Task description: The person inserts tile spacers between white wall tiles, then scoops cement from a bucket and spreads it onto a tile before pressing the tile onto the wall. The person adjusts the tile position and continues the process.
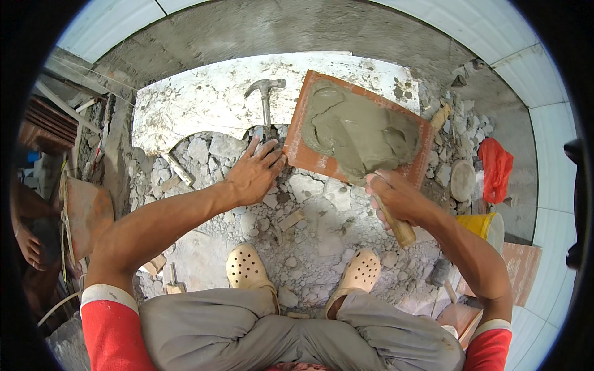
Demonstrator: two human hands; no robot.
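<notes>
A reddish-brown tile (297,117) lies tilted across rubble and a white board, its upper face coated with wet grey mortar (356,127). My right hand (396,195) is closed round the wooden handle of a trowel (403,234) at the tile's near edge. Mortar hides most of the trowel's blade. At the tile's left corner, my left hand (257,173) rests with fingers stretched out and spread, the thumb side close against the edge; whether it bears on the tile I cannot tell. A claw hammer (266,93) lies just beyond my left fingers.
A stained white board (192,102) lies along the far wall. Broken rubble (247,229) covers the ground around my feet. To the right are a red plastic bag (495,170), a yellow bucket (482,225) and more tiles (520,269). Another person's hand (28,246) shows at far left.
</notes>
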